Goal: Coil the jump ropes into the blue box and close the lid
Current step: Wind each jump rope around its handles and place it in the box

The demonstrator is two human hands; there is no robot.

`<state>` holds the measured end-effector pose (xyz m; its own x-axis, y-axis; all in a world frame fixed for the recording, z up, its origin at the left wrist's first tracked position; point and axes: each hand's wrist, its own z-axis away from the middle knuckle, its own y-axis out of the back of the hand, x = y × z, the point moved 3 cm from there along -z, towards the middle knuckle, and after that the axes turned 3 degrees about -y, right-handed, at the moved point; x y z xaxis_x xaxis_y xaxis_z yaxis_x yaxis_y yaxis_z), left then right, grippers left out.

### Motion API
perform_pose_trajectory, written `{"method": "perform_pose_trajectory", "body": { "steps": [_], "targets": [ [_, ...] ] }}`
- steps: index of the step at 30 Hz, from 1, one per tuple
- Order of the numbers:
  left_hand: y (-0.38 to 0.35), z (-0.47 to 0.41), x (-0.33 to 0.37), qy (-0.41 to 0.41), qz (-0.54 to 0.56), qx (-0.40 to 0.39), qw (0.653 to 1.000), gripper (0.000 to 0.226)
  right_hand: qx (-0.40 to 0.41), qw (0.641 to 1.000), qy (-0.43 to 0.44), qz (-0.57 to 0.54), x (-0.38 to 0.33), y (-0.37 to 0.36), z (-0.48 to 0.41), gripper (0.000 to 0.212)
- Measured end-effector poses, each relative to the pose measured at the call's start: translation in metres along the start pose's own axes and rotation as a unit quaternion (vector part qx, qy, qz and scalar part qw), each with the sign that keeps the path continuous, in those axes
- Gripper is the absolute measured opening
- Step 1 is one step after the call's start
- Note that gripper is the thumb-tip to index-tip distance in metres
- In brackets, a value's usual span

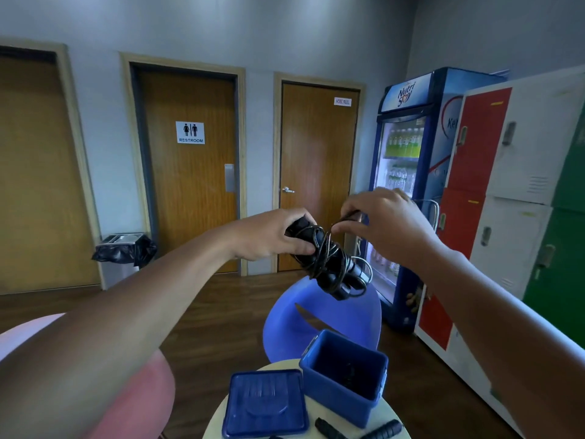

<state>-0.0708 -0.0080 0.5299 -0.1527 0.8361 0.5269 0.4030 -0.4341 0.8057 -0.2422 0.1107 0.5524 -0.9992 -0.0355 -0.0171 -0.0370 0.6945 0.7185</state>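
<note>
Slack threatens: left hand (272, 237) grips the handles (337, 282) mid-frame; right hand (389, 221) pinches the cord (324, 251); a slipped pinch could unwind the wraps above the box (335, 403), lower centre.

Dim, soft indoor light; wide-angle bending edges, slight blur.

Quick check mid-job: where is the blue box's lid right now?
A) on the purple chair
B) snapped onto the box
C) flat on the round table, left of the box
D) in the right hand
C: the blue lid lies flat on the round table, just left of the open blue box.
</note>
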Motion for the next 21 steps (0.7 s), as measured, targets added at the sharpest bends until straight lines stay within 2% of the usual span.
{"method": "perform_pose_trajectory", "body": {
  "steps": [2, 4, 6, 9, 11, 13, 15, 16, 18, 20, 21],
  "targets": [
    [0.002, 0.003, 0.006, -0.018, 0.037, -0.007, 0.999, 0.026, -0.001, 1.000, 0.025, -0.016, 0.002, 0.001, -0.005, 0.038],
    [0.003, 0.006, 0.011, -0.032, 0.097, -0.006, 0.995, 0.027, -0.032, 0.992, 0.000, -0.124, 0.005, -0.002, -0.008, 0.026],
    [0.006, 0.011, 0.017, -0.049, 0.182, 0.000, 0.982, 0.032, -0.070, 0.963, -0.042, -0.259, 0.006, -0.008, -0.007, 0.017],
    [0.011, 0.015, 0.023, -0.079, 0.248, 0.009, 0.966, 0.034, -0.120, 0.877, -0.091, -0.457, -0.003, -0.020, 0.004, 0.043],
    [0.014, 0.017, 0.023, -0.107, 0.256, 0.017, 0.961, 0.033, -0.168, 0.791, -0.140, -0.571, -0.012, -0.028, 0.011, 0.044],
    [0.017, 0.020, 0.019, -0.127, 0.236, 0.036, 0.963, 0.035, -0.203, 0.734, -0.180, -0.623, -0.020, -0.033, 0.015, 0.048],
    [0.020, 0.024, 0.012, -0.117, 0.204, 0.082, 0.968, 0.039, -0.201, 0.731, -0.206, -0.619, -0.023, -0.038, 0.015, 0.056],
    [0.021, 0.025, 0.009, -0.097, 0.180, 0.120, 0.972, 0.041, -0.177, 0.746, -0.218, -0.604, -0.022, -0.040, 0.013, 0.059],
    [0.023, 0.023, 0.002, -0.029, 0.122, 0.218, 0.968, 0.044, -0.100, 0.755, -0.251, -0.598, -0.023, -0.046, 0.009, 0.052],
    [0.018, 0.020, -0.002, 0.046, 0.112, 0.274, 0.954, 0.032, -0.036, 0.763, -0.268, -0.587, -0.025, -0.053, 0.006, 0.040],
    [0.012, 0.019, -0.004, 0.080, 0.131, 0.278, 0.948, 0.020, -0.017, 0.789, -0.262, -0.556, -0.027, -0.055, 0.005, 0.037]
  ]
}}
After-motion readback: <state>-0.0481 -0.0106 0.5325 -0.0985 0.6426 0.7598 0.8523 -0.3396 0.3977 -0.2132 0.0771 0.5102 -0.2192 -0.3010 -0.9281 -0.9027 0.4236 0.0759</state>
